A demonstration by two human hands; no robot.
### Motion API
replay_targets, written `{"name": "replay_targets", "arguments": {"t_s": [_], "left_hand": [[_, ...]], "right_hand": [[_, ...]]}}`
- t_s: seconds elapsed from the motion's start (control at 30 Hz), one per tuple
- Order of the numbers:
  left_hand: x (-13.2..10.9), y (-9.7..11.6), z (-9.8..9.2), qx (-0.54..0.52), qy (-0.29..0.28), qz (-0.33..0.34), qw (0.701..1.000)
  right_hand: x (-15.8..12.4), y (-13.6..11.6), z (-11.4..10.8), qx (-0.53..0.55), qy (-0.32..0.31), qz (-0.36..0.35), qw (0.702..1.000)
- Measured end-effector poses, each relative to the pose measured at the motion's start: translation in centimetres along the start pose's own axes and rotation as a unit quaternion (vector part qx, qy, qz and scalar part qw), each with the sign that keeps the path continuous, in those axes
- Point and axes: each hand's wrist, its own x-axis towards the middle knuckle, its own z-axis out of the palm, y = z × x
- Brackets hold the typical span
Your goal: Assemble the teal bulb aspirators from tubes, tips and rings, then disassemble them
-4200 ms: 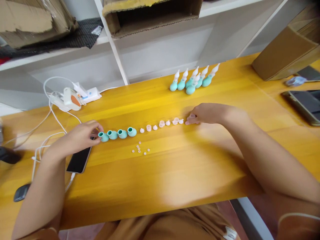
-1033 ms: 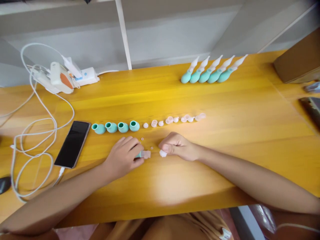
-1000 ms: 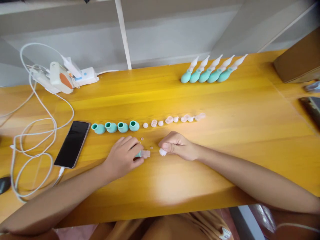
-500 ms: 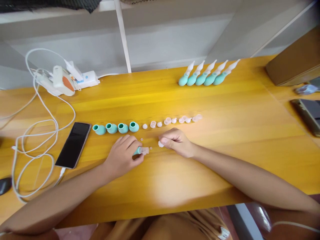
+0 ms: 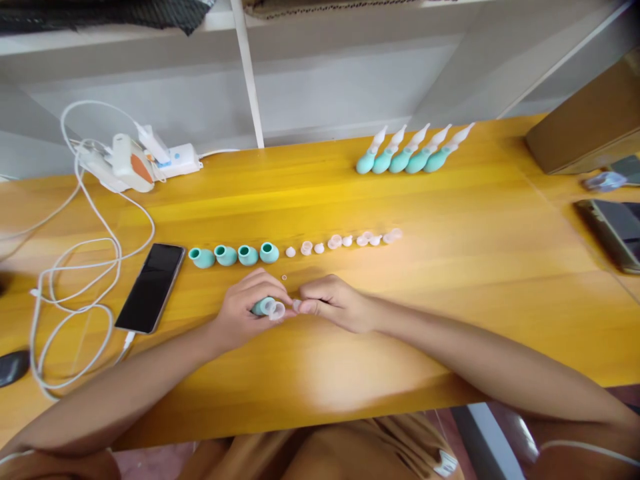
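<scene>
My left hand (image 5: 243, 308) is wrapped round a teal bulb (image 5: 260, 307) that has a clear plastic collar (image 5: 277, 311) at its mouth. Close beside it, my right hand (image 5: 336, 303) pinches a small whitish piece (image 5: 297, 305), near the left fingertips. Behind my hands lie several teal bulbs (image 5: 225, 255) in a row, with their openings showing. To their right runs a line of small translucent pieces (image 5: 335, 242). A tiny ring (image 5: 284, 277) rests on the table just beyond my left hand. Several teal bulbs with white pointed tips (image 5: 401, 162) lie side by side at the back.
A black phone (image 5: 151, 288) with a white cable (image 5: 75, 310) lies at the left, below a power strip (image 5: 183, 160). At the right are a brown box (image 5: 583, 127) and another phone (image 5: 617, 230). A dark mouse (image 5: 13, 368) sits at the left edge.
My right hand has moved left and closer to my left hand, carrying the small piece. My left hand has lifted and turned the bulb, so its collar now faces the camera.
</scene>
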Motion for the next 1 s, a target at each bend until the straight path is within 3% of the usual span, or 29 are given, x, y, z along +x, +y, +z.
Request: {"name": "replay_targets", "arguments": {"t_s": [0.6, 0.83, 1.0], "left_hand": [[0.32, -0.11, -0.12, -0.044, -0.043, -0.027, 0.998], [0.36, 0.46, 0.15, -0.014, -0.029, -0.037, 0.999], [0.51, 0.22, -0.13, -0.058, -0.046, -0.031, 0.997]], "right_hand": [[-0.24, 0.48, -0.49, -0.002, -0.031, -0.021, 0.999], [-0.23, 0.5, -0.41, -0.018, -0.027, -0.036, 0.999], [-0.19, 0.01, -0.55, -0.007, -0.027, -0.026, 0.999]]}}
